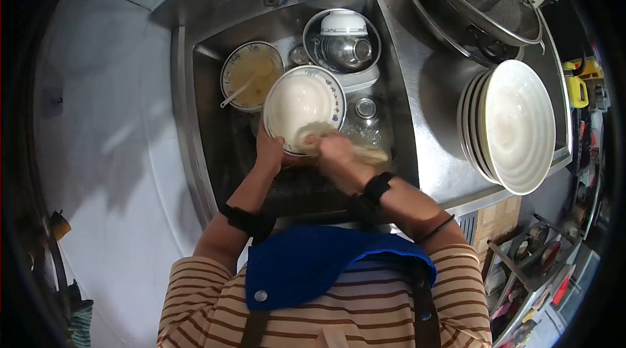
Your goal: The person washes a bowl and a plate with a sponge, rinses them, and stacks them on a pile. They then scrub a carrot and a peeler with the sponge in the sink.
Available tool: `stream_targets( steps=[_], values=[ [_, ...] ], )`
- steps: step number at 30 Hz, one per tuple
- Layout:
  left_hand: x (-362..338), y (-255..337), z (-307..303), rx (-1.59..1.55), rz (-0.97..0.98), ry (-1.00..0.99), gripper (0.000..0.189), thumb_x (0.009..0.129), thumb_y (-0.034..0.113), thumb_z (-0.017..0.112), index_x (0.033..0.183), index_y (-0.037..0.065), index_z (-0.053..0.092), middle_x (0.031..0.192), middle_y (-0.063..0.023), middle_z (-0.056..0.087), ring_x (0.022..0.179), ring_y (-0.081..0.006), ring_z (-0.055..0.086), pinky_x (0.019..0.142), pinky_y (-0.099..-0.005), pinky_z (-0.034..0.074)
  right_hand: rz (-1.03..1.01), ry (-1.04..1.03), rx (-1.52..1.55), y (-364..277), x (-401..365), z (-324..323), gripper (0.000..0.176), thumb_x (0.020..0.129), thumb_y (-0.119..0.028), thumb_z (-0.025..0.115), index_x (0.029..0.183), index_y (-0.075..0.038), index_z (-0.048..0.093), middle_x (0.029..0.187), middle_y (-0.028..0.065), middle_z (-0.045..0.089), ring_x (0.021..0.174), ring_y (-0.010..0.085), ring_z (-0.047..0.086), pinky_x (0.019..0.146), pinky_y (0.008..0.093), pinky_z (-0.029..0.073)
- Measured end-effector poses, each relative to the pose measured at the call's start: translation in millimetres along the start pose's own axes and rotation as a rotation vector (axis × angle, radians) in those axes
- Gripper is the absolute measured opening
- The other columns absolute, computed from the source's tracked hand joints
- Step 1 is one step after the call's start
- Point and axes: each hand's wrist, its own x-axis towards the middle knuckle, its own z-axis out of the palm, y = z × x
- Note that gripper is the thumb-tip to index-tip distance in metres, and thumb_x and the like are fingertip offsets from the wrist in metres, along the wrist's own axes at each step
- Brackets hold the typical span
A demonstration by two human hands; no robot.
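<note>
1. The patterned bowl (304,101) sat in my left grip (271,150), tilted over the sink (225,175), its inside facing my camera.
2. My left grip pinched its near rim, thumb on the edge, other fingers partly hidden underneath.
3. My right grip (336,152) was closed on a pale, blurred cloth (372,155), pressed against the bowl's lower right rim.
4. Beyond my left grip, a second bowl (254,64) held cloudy yellowish liquid and a spoon (237,94).
5. Beyond my right grip lay a small metal cup (366,108) and, farther, a round metal basin (312,27) holding a white bowl (343,23) and metalware (345,52).
6. Well right of my right grip, stacked bowls (520,128) stood on the counter (435,152); strainers (521,22) lay beyond them.
</note>
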Motion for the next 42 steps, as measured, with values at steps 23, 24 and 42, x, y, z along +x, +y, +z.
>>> stream_targets(
  steps=[23,24,42],
  values=[
    [39.4,-27.0,22.6,-0.346,-1.046,-0.691,0.068,0.084,0.060,0.038,0.126,0.006,0.038,0.121,-0.0182,0.047,0.105,-0.0406,0.050,0.076,-0.0574,0.047,0.241,0.172,0.036,74.1,56.5,31.3,0.030,0.077,-0.017,0.052,0.105,-0.007,0.057,0.087,0.0194,0.059,0.085,0.0332,0.059,0.073,0.0384,0.046],
    [35.8,-29.4,17.1,-0.394,-1.097,-0.716,0.068,0.084,0.060,0.036,0.126,0.007,0.039,0.122,-0.0175,0.046,0.107,-0.0384,0.049,0.080,-0.0568,0.045,0.280,0.065,0.259,54.4,60.7,22.0,0.029,0.074,-0.017,0.055,0.100,-0.005,0.057,0.084,0.0200,0.060,0.084,0.0334,0.059,0.073,0.0394,0.046],
    [-2.6,-13.6,-4.7,-0.196,-0.710,-0.118,0.032,0.076,-0.004,0.039,0.106,-0.014,0.047,0.093,-0.0251,0.057,0.070,-0.0342,0.063,0.052,-0.0388,0.057,-0.176,0.264,-0.538,66.9,15.1,-29.8,0.033,0.074,-0.015,0.049,0.106,-0.009,0.055,0.099,0.0118,0.057,0.093,0.0255,0.053,0.074,0.0383,0.041]
  ],
)
